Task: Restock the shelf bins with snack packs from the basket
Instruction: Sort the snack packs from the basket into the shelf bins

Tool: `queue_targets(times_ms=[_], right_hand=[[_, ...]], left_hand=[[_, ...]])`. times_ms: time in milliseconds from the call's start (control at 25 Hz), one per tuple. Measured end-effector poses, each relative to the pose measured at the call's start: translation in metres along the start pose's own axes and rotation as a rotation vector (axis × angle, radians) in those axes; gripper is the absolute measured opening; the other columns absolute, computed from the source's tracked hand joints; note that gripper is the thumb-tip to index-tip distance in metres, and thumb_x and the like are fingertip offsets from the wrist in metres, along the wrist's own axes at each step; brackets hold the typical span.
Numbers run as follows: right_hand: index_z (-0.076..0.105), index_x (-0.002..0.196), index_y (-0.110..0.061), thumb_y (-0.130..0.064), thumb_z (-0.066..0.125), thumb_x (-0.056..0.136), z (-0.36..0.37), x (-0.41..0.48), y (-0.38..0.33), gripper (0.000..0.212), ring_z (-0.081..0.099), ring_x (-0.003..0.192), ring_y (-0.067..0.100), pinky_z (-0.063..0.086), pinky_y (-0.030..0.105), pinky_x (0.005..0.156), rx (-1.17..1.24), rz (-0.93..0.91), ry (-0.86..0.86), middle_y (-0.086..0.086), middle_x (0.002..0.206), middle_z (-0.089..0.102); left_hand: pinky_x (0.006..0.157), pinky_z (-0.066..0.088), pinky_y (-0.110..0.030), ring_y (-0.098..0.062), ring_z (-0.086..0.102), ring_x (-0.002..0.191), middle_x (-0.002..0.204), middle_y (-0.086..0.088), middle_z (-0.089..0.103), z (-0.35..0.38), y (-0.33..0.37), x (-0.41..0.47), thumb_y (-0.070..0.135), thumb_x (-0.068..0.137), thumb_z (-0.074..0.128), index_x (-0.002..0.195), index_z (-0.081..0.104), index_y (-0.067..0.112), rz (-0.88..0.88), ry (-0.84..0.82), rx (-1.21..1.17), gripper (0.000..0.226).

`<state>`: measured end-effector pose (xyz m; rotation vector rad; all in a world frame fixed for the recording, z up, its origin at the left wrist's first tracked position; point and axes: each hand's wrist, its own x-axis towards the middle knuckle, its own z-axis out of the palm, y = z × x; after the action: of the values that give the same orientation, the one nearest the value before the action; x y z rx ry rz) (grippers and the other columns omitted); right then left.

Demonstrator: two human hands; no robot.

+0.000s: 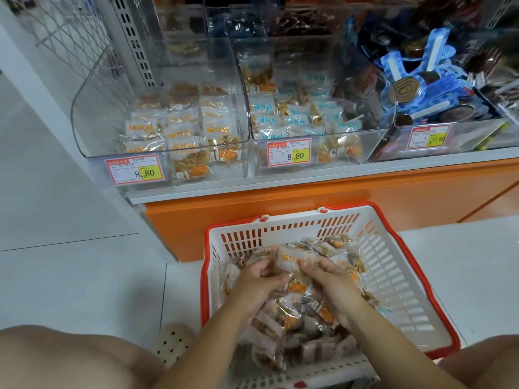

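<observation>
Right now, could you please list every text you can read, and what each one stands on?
"8.80": left bin's price tag.
"8.80": middle bin's price tag.
"12.80": right bin's price tag.
The tags' small print and the characters on the snack packs are too blurred to read.

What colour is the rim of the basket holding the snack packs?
The rim is red, around a white slotted basket; head view shows it best.

Red-rimmed white slotted plastic basket (393, 276) on pale tiled floor (70, 206), near, clear-wrapped snack packs (295, 327) inside. Orange-fronted shelf (309, 203) just behind it. On shelf, side by side: clear plastic left bin (92, 108), clear plastic middle bin (373, 141), clear plastic right bin (477, 141).
</observation>
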<state>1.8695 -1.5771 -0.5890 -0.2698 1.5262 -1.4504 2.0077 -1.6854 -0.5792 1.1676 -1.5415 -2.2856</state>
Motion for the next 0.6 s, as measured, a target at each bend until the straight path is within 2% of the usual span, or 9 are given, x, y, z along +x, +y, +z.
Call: queue_targets(times_ms=[120,240,320,360,400,480,520,600], right_hand=[[0.061,0.099,-0.002,-0.023,0.071,0.08,0.002,-0.004,-0.003,0.03,0.058,0.055,0.005,0.04,0.016,0.045,0.009,0.027,0.004,0.014,0.081,0.054],[0.06,0.102,0.006,-0.019,0.072,0.081,0.004,-0.009,-0.009,0.035,0.067,0.072,0.018,0.053,0.025,0.061,0.014,0.057,-0.036,0.02,0.09,0.064],[0.063,0.104,-0.001,-0.008,0.07,0.083,0.008,-0.015,-0.026,0.023,0.069,0.076,0.024,0.055,0.031,0.068,-0.036,0.025,0.0,0.016,0.088,0.072],[0.064,0.107,-0.007,-0.003,0.071,0.082,0.01,-0.019,-0.043,0.026,0.07,0.076,0.026,0.054,0.033,0.069,-0.098,-0.038,0.021,0.011,0.083,0.073],[0.065,0.11,-0.013,-0.002,0.072,0.081,0.016,-0.024,-0.065,0.033,0.07,0.078,0.026,0.055,0.034,0.072,-0.187,-0.12,0.003,0.006,0.08,0.073],[0.068,0.11,-0.024,-0.008,0.077,0.078,0.042,-0.037,-0.123,0.037,0.07,0.08,0.02,0.055,0.032,0.075,-0.473,-0.268,-0.133,0.001,0.084,0.074],[0.07,0.106,-0.027,-0.014,0.079,0.077,0.057,-0.043,-0.152,0.033,0.069,0.078,0.013,0.053,0.026,0.073,-0.643,-0.334,-0.192,-0.004,0.087,0.074],[0.071,0.094,-0.027,-0.026,0.081,0.074,0.091,-0.053,-0.209,0.023,0.057,0.065,0.004,0.043,0.02,0.064,-0.94,-0.505,-0.186,-0.013,0.074,0.064]], left_hand=[[0.073,0.057,-0.026,-0.014,0.072,0.095,0.104,0.003,0.075,-0.003,0.002,-0.001,0.006,0.084,0.072,0.115,0.065,0.018,0.011,-0.008,0.002,0.033],[0.07,0.057,-0.026,-0.014,0.072,0.095,0.104,0.005,0.075,-0.005,0.006,-0.007,0.006,0.084,0.072,0.113,0.065,0.022,0.025,-0.008,0.021,0.035],[0.075,0.059,-0.03,-0.014,0.072,0.095,0.104,0.005,0.075,-0.008,0.018,-0.016,0.005,0.084,0.071,0.119,0.064,0.022,0.053,0.001,0.062,0.04],[0.08,0.059,-0.033,-0.014,0.071,0.096,0.105,0.005,0.075,-0.01,0.03,-0.022,0.006,0.085,0.071,0.122,0.063,0.024,0.092,-0.003,0.092,0.042],[0.085,0.058,-0.035,-0.012,0.071,0.098,0.106,0.007,0.074,-0.013,0.046,-0.03,0.007,0.085,0.072,0.122,0.063,0.028,0.151,-0.005,0.132,0.044],[0.089,0.056,-0.029,-0.002,0.068,0.101,0.106,0.017,0.073,-0.022,0.091,-0.048,0.01,0.084,0.073,0.117,0.064,0.04,0.333,0.004,0.238,0.046],[0.09,0.054,-0.025,0.003,0.066,0.1,0.106,0.021,0.072,-0.027,0.114,-0.057,0.013,0.084,0.074,0.114,0.063,0.046,0.427,0.024,0.303,0.046],[0.09,0.053,-0.022,0.009,0.062,0.099,0.105,0.027,0.069,-0.043,0.16,-0.078,0.022,0.084,0.075,0.114,0.061,0.051,0.605,0.16,0.441,0.044]])
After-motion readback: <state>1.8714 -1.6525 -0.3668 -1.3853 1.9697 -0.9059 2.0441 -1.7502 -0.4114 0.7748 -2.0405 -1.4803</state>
